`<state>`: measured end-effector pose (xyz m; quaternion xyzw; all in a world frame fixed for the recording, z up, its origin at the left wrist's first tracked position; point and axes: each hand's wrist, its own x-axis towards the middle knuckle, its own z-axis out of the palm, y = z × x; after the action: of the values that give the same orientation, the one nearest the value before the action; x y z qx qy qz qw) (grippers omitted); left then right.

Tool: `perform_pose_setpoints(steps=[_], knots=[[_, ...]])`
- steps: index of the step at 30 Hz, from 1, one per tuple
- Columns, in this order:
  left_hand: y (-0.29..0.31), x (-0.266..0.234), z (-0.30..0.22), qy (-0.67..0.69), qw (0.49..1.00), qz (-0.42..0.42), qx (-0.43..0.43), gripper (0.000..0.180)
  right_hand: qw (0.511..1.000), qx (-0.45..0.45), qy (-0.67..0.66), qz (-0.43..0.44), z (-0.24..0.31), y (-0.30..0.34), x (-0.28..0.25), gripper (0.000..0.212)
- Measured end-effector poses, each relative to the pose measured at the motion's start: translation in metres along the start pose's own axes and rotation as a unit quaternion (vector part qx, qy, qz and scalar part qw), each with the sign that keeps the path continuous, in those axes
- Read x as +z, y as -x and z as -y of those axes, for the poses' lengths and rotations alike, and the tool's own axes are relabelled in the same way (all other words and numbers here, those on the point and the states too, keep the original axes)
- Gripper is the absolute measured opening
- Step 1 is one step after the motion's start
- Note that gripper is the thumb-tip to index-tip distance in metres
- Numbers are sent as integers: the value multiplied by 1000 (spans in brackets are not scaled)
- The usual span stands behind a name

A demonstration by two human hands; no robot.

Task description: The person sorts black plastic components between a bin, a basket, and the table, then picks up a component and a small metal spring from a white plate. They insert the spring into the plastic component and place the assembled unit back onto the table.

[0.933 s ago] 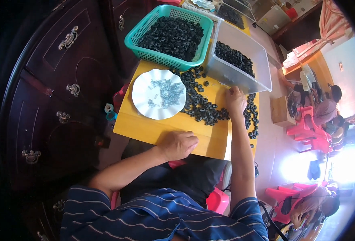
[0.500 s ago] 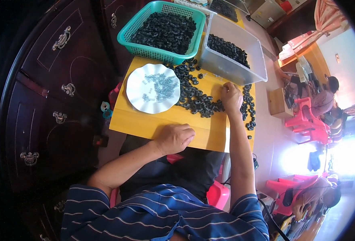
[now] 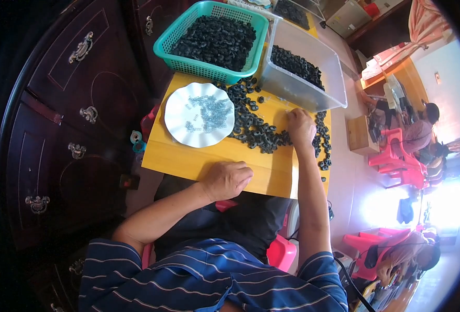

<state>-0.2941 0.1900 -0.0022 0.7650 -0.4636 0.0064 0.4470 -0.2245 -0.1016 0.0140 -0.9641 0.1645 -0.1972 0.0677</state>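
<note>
On the yellow tabletop (image 3: 188, 161), my left hand (image 3: 228, 180) rests near the front edge with its fingers curled closed; whatever they may hold is hidden. Farther right, my right hand (image 3: 301, 127) is closed among the loose small black ring-shaped plastic parts (image 3: 264, 136), its fingertips pointing away from me. I cannot make out what lies between those fingertips. To the left of the black parts sits a white plate with a wavy rim (image 3: 175, 122), bearing many small metal springs (image 3: 212, 114).
A green plastic basket (image 3: 160, 47) full of black parts stands at the back left. Beside it is a clear plastic bin (image 3: 297, 93), also holding black parts. Dark wooden drawers (image 3: 79, 93) line the left. Other people sit on pink chairs (image 3: 393, 143) to the right.
My right hand has shifted very slightly at its fingertips, still among the black parts. My left hand stays where it was.
</note>
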Motion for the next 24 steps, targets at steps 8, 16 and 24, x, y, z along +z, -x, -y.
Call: perform_pose_setpoints(steps=[8, 16, 24], knots=[[1, -1, 0, 2, 1000, -3, -3, 5, 929, -44, -239, -278, 25, -5, -67, 4], [-1, -1, 0, -11, 1000, 2, 9, 5, 979, -35, -109, -171, 0, 1, -36, 24], [1, 0, 1, -10, 1000, -1, 0, 5, 997, -12, -67, -40, 15, -9, -10, 24]])
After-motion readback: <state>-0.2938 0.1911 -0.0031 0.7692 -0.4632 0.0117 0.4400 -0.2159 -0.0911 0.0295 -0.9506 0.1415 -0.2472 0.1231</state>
